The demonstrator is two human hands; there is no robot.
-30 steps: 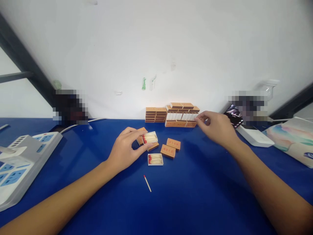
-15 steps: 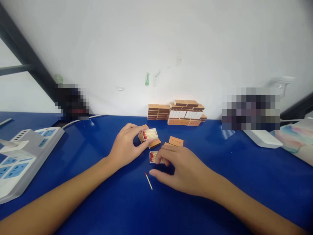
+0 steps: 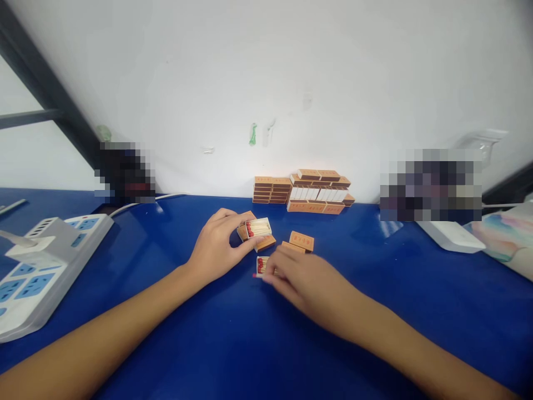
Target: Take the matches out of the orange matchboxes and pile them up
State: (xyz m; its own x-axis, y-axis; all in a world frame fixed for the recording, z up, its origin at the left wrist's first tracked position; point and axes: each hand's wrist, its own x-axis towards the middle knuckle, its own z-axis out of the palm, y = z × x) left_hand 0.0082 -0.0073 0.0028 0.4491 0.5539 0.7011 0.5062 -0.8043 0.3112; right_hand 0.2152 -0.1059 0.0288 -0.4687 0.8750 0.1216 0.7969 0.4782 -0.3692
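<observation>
My left hand (image 3: pixel 216 239) grips a matchbox tray (image 3: pixel 259 228) between thumb and fingers. Red-headed matches lie in that tray, which rests over orange matchbox covers (image 3: pixel 266 243). In my right hand (image 3: pixel 306 280), thumb and forefinger pinch a single match (image 3: pixel 257 275), its red head pointing left. Just behind those fingers is a second tray of matches (image 3: pixel 262 263), its right part hidden by the hand. Two closed-looking orange matchboxes (image 3: pixel 302 240) lie beyond my right knuckles.
Along the wall stand stacked matchboxes (image 3: pixel 272 190) and a taller matchbox pile (image 3: pixel 318 206). A white power strip (image 3: pixel 94 261) lies at the left on the blue table (image 3: pixel 233 350). To the right are a white device (image 3: pixel 453 239) and a pastel-coloured item (image 3: pixel 508 228).
The loose match that lay on the table is now pinched in my right hand and lifted beside the second tray. My left hand keeps its hold on its tray.
</observation>
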